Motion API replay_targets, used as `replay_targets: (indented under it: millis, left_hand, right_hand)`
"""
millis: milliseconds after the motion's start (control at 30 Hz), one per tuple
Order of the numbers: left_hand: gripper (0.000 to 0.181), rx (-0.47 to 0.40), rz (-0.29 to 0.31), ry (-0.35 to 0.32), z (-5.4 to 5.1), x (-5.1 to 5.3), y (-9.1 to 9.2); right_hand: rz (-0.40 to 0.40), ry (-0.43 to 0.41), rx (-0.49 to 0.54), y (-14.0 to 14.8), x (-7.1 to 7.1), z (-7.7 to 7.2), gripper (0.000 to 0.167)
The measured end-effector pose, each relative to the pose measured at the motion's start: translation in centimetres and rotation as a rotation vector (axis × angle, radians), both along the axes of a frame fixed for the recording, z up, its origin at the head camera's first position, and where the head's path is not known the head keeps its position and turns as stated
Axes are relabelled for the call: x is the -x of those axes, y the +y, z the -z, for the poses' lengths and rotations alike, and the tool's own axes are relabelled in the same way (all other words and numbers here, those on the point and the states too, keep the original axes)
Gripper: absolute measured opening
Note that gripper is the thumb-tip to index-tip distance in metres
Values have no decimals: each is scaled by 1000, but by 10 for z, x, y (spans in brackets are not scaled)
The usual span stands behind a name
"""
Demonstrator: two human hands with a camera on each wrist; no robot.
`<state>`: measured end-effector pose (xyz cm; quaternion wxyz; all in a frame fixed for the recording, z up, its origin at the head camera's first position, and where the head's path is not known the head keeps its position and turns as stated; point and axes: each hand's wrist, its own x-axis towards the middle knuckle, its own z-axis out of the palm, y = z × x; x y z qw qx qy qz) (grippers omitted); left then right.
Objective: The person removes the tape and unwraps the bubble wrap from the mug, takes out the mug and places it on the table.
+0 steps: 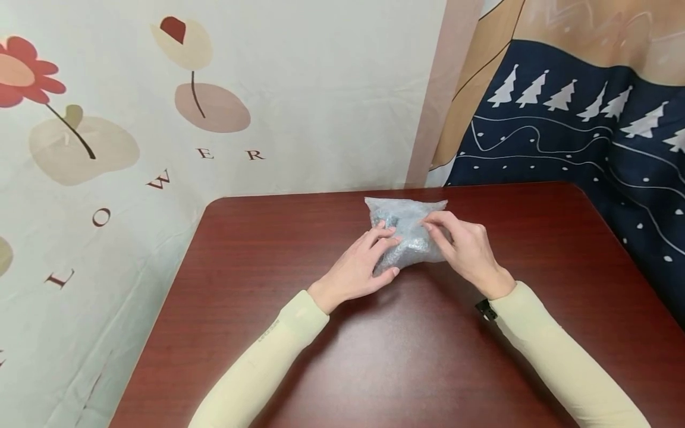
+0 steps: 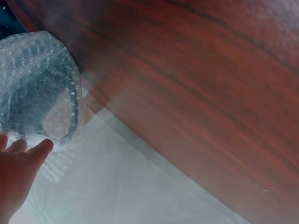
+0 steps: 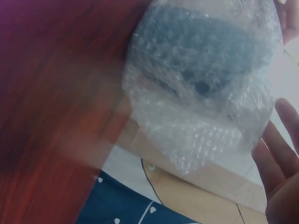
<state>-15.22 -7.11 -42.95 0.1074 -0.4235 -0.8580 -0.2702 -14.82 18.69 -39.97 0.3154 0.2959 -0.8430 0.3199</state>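
Note:
A clear bubble wrap bag (image 1: 409, 208) lies puffed up near the far edge of the table. Through the plastic a dark blue-grey thing (image 3: 201, 46) shows blurrily; in the left wrist view a curved dark edge (image 2: 74, 109) appears. What the thing is, I cannot tell. My left hand (image 1: 361, 264) rests on the bag's left side with fingers spread and thumb at its near edge. On the right side, my right hand (image 1: 471, 249) pinches the wrap between thumb and fingertips, as the head view shows it.
The dark red-brown wooden table (image 1: 396, 362) has rounded far corners. Behind it hangs a pale cloth (image 1: 332, 107) with flower prints and letters. To the right is a navy cloth (image 1: 535, 139) with white trees.

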Motion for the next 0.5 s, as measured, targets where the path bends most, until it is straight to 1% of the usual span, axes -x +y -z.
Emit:
replay_targets:
  millis: [233, 367, 500]
  left_hand:
    - [53, 49, -37, 51, 0, -1, 2]
    - [53, 50, -37, 51, -1, 0, 3]
    - [54, 50, -42, 36, 0, 0, 2]
  right_hand:
    - [26, -33, 92, 1, 12, -10, 26]
    - [47, -33, 121, 2, 21, -13, 23]
    - [78, -8, 103, 2, 29, -14, 24]
